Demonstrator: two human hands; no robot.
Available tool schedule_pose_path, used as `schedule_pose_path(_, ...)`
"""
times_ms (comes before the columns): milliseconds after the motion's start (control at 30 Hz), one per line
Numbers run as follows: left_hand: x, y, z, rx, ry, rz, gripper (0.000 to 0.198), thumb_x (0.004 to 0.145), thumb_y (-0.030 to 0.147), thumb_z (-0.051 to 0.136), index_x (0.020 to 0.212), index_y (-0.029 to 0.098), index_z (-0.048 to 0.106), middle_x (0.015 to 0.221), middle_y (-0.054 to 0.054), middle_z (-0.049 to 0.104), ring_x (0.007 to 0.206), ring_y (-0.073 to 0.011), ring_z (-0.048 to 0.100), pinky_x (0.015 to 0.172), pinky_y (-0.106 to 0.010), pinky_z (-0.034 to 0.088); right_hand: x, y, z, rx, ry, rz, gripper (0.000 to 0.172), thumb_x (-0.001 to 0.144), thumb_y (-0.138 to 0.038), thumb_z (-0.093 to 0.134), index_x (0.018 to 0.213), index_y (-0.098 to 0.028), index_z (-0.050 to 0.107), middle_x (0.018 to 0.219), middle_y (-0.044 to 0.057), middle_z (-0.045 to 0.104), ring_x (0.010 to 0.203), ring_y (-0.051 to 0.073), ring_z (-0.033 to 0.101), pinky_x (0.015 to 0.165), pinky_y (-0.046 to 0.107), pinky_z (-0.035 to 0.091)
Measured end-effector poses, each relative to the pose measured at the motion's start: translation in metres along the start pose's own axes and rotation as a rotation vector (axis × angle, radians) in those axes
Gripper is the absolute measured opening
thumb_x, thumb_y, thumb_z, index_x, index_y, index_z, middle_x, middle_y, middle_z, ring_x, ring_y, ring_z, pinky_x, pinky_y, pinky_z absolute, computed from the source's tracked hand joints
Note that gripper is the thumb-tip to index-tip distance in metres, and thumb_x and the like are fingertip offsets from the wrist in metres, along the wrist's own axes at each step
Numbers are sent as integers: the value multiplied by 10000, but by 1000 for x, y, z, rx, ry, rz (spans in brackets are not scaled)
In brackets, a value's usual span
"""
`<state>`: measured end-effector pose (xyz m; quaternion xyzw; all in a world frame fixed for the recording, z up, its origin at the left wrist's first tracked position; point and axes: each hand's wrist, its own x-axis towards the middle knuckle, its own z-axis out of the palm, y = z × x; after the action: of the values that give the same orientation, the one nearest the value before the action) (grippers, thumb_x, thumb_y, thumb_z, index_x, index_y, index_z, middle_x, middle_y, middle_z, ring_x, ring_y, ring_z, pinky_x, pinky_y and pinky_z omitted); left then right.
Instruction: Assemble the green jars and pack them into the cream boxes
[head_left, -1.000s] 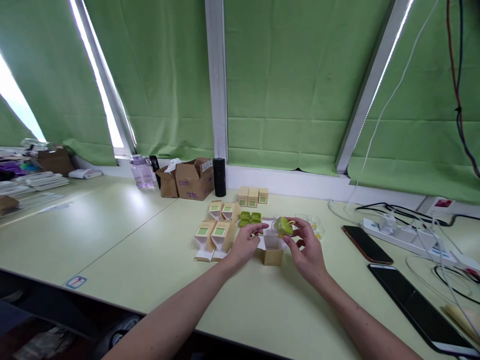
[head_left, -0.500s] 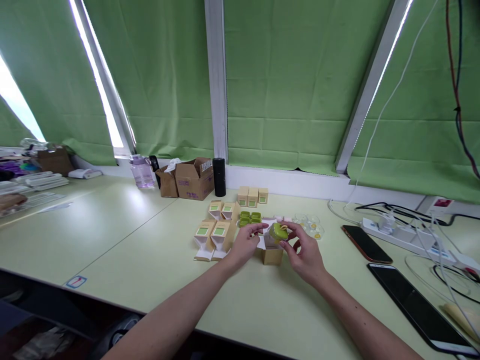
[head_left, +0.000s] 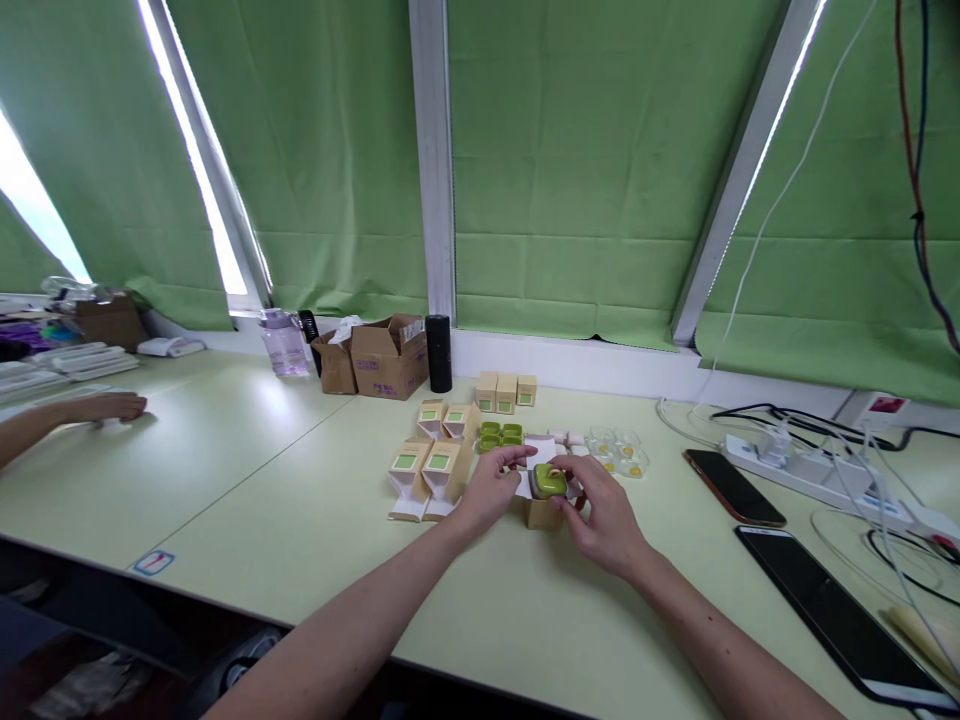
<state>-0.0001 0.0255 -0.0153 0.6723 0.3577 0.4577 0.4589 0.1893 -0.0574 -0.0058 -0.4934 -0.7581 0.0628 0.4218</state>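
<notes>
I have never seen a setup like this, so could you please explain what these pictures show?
There is no robot: these are a person's bare hands, and every picture comes from one camera worn on the head, looking forward and down. The right hand holds a small green-lidded container over an open cardboard box. The left hand is beside that box; whether it grips a flap is hard to tell. Around them on the table are four opened cartons, green square pieces, clear cups and three closed cartons. Two phones and a power strip lie to the right. Another person's hand shows at far left.
</notes>
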Motion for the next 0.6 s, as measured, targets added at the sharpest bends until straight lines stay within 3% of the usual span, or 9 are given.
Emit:
schedule_pose_path(100, -1, 3, 0, 5, -6, 2, 527, 697, 63, 528, 1151, 164, 775, 1053, -95, 723, 982, -213, 651, 879, -323, 529, 2, 0, 2, -41, 8, -26, 179, 967, -228, 486, 1101, -262, 600, 1127, 78, 695, 992, 256, 615, 752, 367, 553)
schedule_pose_path(333, -1, 7, 0, 12, -7, -17, 532, 696, 58, 525, 1159, 146, 771, 1055, -96, 733, 1001, -219, 658, 938, -341, 522, 5, 5, 7, -53, 62, -15, 257, 1047, -295, 395, 1040, -275, 651, 1116, 72, 725, 1044, 261, 638, 885, 416, 540)
schedule_pose_path(467, 0, 6, 0, 6, -7, -19, 530, 694, 50, 520, 1152, 137, 770, 1082, -107, 739, 1025, -226, 658, 956, -349, 521, 3, 8, 11, -31, 102, -7, 247, 1035, -301, 434, 1014, -259, 676, 1199, 98, 683, 1089, 265, 634, 876, 417, 552)
schedule_pose_path(600, -1, 8, 0, 17, -13, -13, 530, 693, 45, 514, 1149, 129, 771, 1052, -105, 737, 1027, -227, 659, 979, -357, 513, 2, 10, 14, 28, 106, 26, 249, 1024, -311, 465, 987, -248, 702, 1195, 115, 635, 1010, 253, 649, 801, 399, 571)
